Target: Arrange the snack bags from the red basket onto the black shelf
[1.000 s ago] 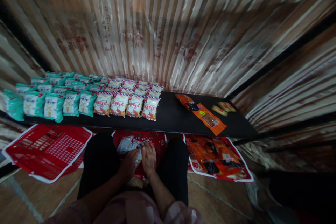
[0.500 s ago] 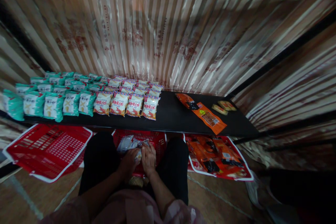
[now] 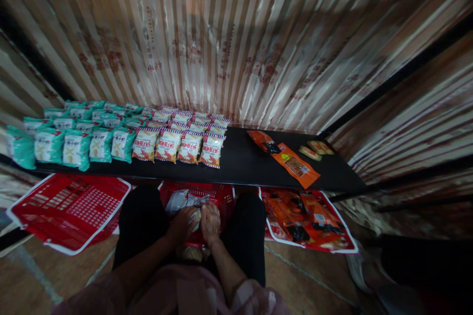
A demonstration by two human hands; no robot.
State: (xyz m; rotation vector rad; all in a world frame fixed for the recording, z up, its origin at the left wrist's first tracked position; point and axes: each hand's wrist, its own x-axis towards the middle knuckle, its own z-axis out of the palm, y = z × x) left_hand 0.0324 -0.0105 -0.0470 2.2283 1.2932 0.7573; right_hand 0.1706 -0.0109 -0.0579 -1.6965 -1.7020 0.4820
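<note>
Between my knees, over the middle red basket [image 3: 227,197], my left hand [image 3: 184,225] is closed on a small snack bag [image 3: 194,218], pale with some yellow. My right hand [image 3: 210,223] lies against the bag's other side, its fingers closed round it. Other pale snack bags [image 3: 177,201] lie in the basket just beyond my hands. Above, on the black shelf [image 3: 242,167], white-and-orange snack bags [image 3: 168,145] stand in rows, with teal snack bags [image 3: 76,149] in rows to their left.
Two orange packets [image 3: 295,165] lie on the shelf's right part, near several small yellowish packs [image 3: 310,152]. A red basket [image 3: 70,211] stands left of my legs; another red basket [image 3: 351,243] at right holds orange packets. Striped sheeting [image 3: 236,34] hangs behind. A person's leg [image 3: 369,263] shows at lower right.
My hands have shifted only slightly around the snack bag, and a little more of its pale side shows. The bags on the shelf stand as before.
</note>
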